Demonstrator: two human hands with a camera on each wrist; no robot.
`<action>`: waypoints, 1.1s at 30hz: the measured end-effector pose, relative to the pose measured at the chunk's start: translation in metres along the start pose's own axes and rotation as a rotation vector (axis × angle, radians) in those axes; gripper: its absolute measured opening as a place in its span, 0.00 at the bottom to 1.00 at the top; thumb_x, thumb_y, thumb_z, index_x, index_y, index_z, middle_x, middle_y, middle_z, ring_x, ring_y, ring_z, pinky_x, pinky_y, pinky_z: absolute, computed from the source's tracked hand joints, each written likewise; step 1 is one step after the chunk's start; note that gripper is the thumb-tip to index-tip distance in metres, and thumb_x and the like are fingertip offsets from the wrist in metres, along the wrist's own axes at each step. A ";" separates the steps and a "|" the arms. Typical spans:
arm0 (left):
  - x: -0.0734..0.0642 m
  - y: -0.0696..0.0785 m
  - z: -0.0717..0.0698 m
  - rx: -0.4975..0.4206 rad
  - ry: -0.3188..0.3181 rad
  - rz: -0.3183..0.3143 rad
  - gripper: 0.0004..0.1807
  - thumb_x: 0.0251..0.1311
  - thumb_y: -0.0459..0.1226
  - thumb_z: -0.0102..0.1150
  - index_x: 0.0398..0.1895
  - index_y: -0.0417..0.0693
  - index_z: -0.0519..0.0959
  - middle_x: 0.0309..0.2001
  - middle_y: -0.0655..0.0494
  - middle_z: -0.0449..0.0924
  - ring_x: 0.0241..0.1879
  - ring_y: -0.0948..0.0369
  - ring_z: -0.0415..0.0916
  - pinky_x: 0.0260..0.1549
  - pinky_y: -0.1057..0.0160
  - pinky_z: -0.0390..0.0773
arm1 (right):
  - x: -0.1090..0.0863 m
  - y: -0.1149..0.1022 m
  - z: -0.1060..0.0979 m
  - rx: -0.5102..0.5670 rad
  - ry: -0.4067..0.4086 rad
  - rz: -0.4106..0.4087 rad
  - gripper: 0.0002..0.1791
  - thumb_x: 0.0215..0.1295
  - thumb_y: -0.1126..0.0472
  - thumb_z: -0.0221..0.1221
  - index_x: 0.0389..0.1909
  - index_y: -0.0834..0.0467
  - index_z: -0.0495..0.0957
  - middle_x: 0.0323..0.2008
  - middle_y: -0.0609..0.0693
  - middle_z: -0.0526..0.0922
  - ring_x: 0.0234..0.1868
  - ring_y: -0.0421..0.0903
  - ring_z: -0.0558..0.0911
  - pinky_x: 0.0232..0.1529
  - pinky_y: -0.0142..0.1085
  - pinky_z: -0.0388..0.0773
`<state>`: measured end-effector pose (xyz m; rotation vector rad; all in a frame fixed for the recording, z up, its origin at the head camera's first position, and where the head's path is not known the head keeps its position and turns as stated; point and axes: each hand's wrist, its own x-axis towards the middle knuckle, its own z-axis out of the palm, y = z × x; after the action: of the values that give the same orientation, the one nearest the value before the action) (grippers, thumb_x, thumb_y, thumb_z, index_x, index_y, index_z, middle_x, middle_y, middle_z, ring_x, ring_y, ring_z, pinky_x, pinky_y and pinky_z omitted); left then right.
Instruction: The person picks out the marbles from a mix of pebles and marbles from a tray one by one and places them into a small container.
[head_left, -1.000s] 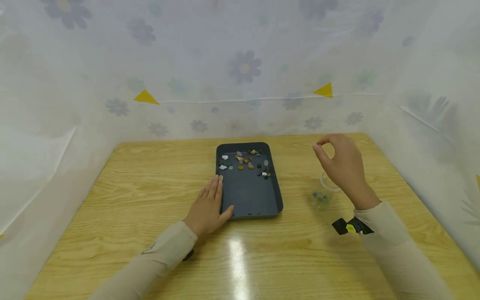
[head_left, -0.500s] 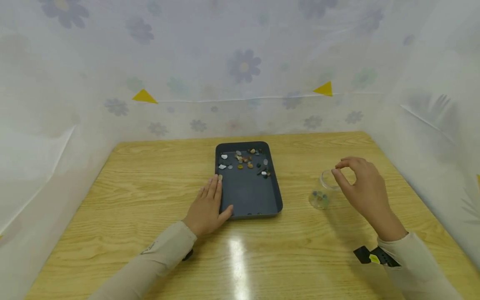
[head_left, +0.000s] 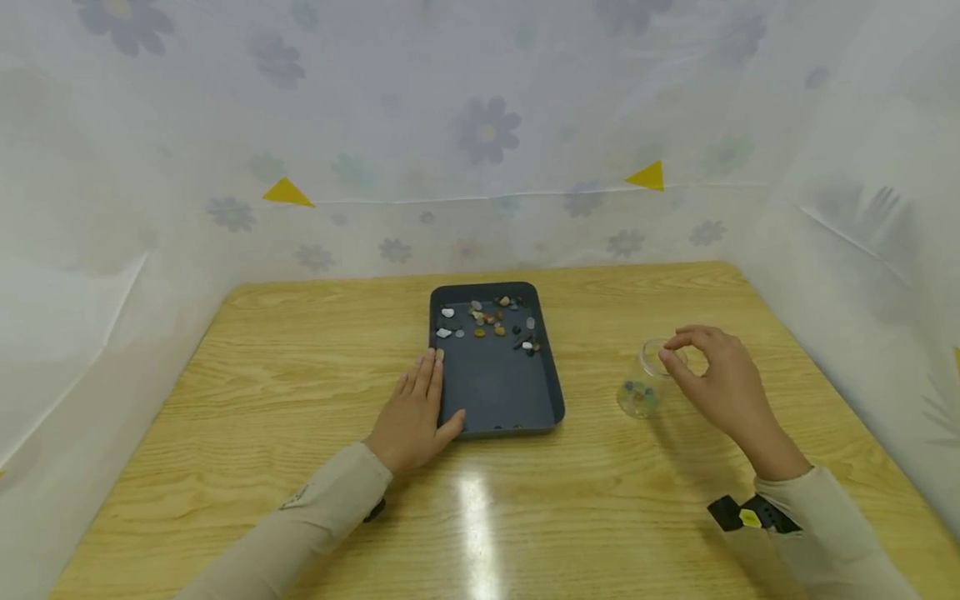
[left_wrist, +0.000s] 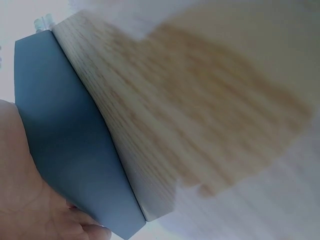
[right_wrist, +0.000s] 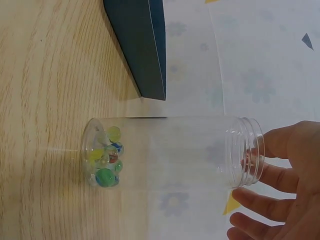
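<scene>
My left hand [head_left: 408, 417] lies with straight fingers along the left side of a dark grey tray [head_left: 495, 392]. Several small pebbles [head_left: 487, 317] in white, brown, yellow and black are scattered over its far half. To the right, a clear plastic jar [right_wrist: 185, 152] stands upright on the table without a lid. Several glass marbles [right_wrist: 105, 176] lie at its bottom. The thumb and forefinger of my right hand [head_left: 720, 375] come together at the jar's mouth, their tips partly seen through the rim. Whether they pinch anything small is hidden.
The wood-grain table [head_left: 300, 367] carries the tray and jar. Pale flowered sheeting [head_left: 375, 125] closes off the back and both sides. A few tiny dark bits lie along the tray's near edge.
My right hand has moved right and down from beyond the jar to its mouth, with thumb and forefinger still together. My left hand keeps its place on the tray.
</scene>
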<state>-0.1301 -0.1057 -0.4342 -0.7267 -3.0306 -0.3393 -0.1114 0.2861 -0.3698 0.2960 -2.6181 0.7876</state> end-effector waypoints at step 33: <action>0.001 0.001 0.001 0.013 -0.012 -0.006 0.45 0.69 0.59 0.39 0.74 0.33 0.45 0.75 0.37 0.37 0.74 0.44 0.41 0.70 0.45 0.49 | 0.004 -0.007 -0.005 0.024 0.043 -0.045 0.13 0.68 0.60 0.57 0.47 0.65 0.78 0.51 0.65 0.77 0.52 0.64 0.74 0.43 0.59 0.71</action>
<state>-0.1308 -0.1042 -0.4346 -0.7218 -3.0442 -0.3164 -0.1110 0.2827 -0.3614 0.3393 -2.5541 0.8023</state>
